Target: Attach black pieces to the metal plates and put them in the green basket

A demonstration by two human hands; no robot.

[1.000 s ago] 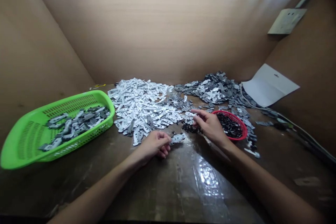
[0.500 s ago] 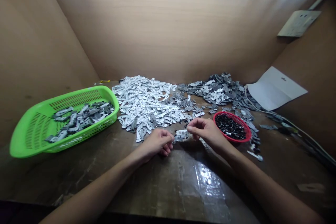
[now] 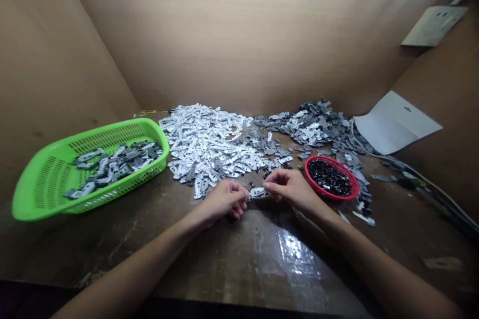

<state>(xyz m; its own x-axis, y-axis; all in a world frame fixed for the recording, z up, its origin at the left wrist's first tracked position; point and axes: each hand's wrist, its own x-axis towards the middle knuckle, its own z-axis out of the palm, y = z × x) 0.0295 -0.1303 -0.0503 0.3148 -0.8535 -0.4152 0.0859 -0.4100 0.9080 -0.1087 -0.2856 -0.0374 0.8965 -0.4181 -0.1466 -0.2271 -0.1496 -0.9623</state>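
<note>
Between my two hands, just above the table, is a small silvery metal part (image 3: 257, 192). My left hand (image 3: 229, 198) pinches its left end between thumb and fingers. At its right end, the thumb and forefinger of my right hand (image 3: 286, 187) close together against it. Whether a smaller piece sits in the right fingertips is too small to tell. A large pile of flat white-silver metal parts (image 3: 209, 144) spreads behind my hands. Just right of my right hand stands a red basket (image 3: 355, 194) filled with small black pieces.
On the left stands a green plastic basket (image 3: 32, 199) with assembled-looking grey parts in it. A darker heap of grey metal pieces (image 3: 318, 124) lies at the back right, near a white sheet (image 3: 392, 124) and a cable (image 3: 419, 172). Wooden panels (image 3: 239, 40) enclose the table.
The metal part has tilted, showing a narrower side. My right fingers have shifted slightly left, nearer my left hand. The camera view has moved a little.
</note>
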